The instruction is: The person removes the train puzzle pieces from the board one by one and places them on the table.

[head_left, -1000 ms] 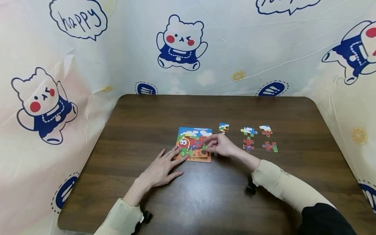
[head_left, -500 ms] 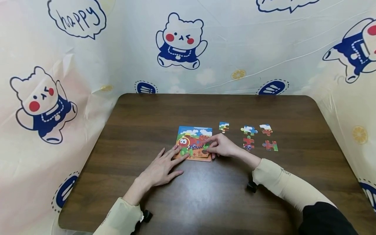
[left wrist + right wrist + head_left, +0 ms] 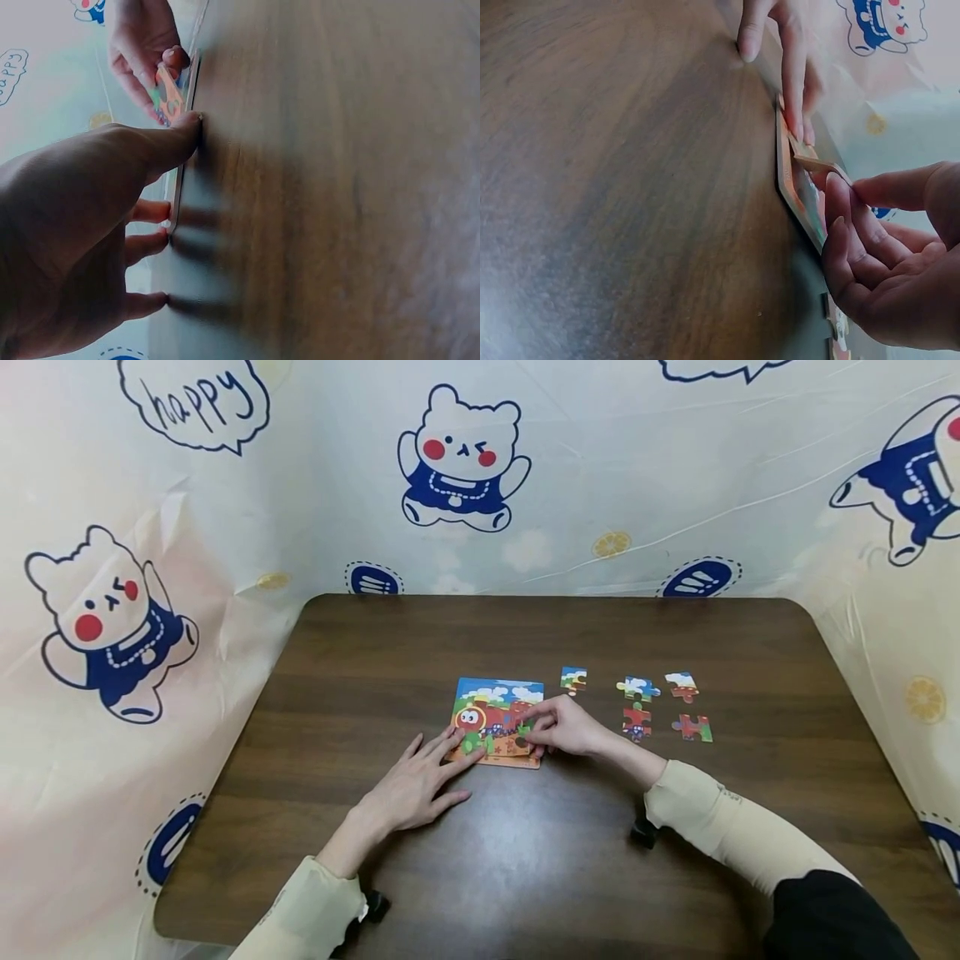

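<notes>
A square puzzle board (image 3: 474, 688) with a sky-and-train picture lies mid-table in the head view. My left hand (image 3: 408, 787) has its fingers spread, with fingertips resting on the board's lower left corner and the thumb on the table side. Over the right half of the board, my right hand (image 3: 567, 727) pinches a puzzle piece (image 3: 519, 745) with orange, green and red print. The right wrist view shows this puzzle piece (image 3: 817, 163) tilted up from the board (image 3: 787, 172), its far edge beside the left fingertips. In the left wrist view the orange piece (image 3: 171, 94) stands at a slant.
Several loose puzzle pieces lie to the right of the board: a sky piece (image 3: 573, 679), a cloud piece (image 3: 638, 687), a red piece (image 3: 637, 723), and a red-green piece (image 3: 692, 727) among them. A printed cloth (image 3: 585, 468) surrounds the brown table (image 3: 375, 643).
The head view has tilted slightly, so everything sits a little higher in it. Both hands stay at the board, the right still pinching the puzzle piece with barely any shift.
</notes>
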A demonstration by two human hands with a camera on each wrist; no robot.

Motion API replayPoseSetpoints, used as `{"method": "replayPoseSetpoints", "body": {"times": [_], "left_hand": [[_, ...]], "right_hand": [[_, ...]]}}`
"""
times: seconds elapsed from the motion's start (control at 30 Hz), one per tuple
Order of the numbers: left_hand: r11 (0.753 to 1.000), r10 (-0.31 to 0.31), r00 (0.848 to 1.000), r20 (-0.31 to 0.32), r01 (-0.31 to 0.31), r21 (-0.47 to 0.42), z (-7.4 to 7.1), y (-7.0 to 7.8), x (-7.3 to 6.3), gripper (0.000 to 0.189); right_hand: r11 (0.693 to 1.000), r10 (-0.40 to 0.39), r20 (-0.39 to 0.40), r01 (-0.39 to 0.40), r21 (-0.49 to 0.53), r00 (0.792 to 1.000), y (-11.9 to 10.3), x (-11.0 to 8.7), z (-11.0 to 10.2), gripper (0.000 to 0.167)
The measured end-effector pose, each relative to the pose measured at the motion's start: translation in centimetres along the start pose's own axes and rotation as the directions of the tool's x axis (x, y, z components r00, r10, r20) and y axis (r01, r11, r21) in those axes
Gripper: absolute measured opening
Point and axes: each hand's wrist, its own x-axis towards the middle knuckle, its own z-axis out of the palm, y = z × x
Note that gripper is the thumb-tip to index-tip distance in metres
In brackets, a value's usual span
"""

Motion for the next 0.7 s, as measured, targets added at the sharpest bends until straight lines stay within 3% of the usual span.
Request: {"method": "replayPoseSetpoints", "body": {"times": [0.7], "left_hand": [[0.999,-0.026,1.0,0.004,0.026,-0.027,0.0,0.2,-0.1,0.068]], "right_hand": [[0.997,0.066,-0.012,-0.066,0.026,0.998,-1.2,0.4,0.5,0.034]]}}
